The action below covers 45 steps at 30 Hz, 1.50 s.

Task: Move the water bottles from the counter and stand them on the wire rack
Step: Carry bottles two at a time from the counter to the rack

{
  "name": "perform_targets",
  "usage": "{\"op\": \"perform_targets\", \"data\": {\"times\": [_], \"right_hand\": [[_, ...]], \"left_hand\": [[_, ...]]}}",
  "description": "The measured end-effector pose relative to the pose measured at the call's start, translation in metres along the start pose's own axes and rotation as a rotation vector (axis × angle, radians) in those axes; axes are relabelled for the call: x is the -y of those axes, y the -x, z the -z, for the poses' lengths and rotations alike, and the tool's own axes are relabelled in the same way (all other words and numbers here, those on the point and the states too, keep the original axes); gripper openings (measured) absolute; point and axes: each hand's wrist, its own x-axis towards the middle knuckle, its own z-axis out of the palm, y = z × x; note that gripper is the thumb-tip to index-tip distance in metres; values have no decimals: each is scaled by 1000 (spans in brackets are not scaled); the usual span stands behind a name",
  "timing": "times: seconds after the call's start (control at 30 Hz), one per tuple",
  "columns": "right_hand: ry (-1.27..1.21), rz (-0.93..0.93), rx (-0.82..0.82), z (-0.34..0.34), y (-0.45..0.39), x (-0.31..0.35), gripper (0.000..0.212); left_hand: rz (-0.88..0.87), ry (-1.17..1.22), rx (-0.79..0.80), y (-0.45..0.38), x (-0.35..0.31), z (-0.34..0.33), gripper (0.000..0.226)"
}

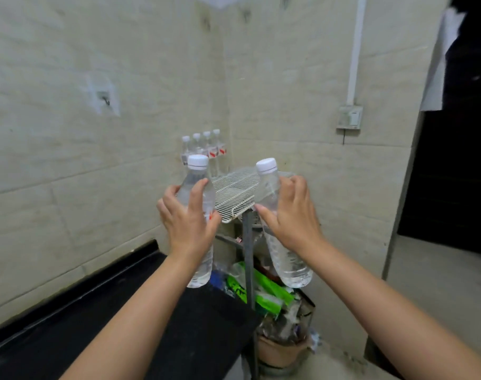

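Observation:
My left hand [188, 219] grips a clear water bottle [197, 187] with a white cap, held upright in the air just left of the white wire rack [235, 193]. My right hand [291, 215] grips a second clear bottle [287, 263], tilted with its cap leaning left, in front of the rack's right side. Both bottles hang at about the rack's height, not resting on it. Several more bottles [205, 148] with red labels stand in a row at the rack's far left corner, against the wall.
A black counter [140, 305] runs along the left wall below my left arm. Under the rack, on its grey metal legs [249, 259], lie green packets [261, 289], plastic clutter and a clay pot [280, 352]. A wall switch [349, 116] is at right, beside a dark doorway [453, 174].

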Motion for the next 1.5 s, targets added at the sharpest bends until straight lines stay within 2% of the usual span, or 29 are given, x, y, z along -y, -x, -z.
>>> {"op": "perform_targets", "data": {"times": [0.13,0.23,0.33,0.6,0.8,0.97,1.13,1.3,1.4,1.5], "right_hand": [[-63,-44,-5,-18,-30,-48,56],[-94,-93,92,-37,-57,-80,63],[-116,-67,99,-69,-92,-107,61],[-212,32,81,-170,-214,-164,60],[-310,93,141,-260,-280,-201,65],[-449,135,261,-340,-324,-227,67],[-577,227,422,-416,-356,-234,57],[-701,268,442,-472,-382,-223,58],[-792,304,378,-492,-390,-209,57],[-779,302,430,-506,-389,-200,57]], "left_hand": [[-43,-51,-39,-30,-8,-42,46],[-28,-63,-90,-50,2,-74,47],[-15,-82,-121,-76,19,-111,47],[25,-149,-140,-165,71,-218,48],[117,-206,-84,-200,108,-286,50],[236,-310,-114,-223,135,-335,46],[400,-367,-171,-258,159,-384,67],[451,-430,-219,-283,187,-418,68],[469,-450,-268,-287,201,-433,71],[489,-457,-315,-280,208,-441,74]]}}
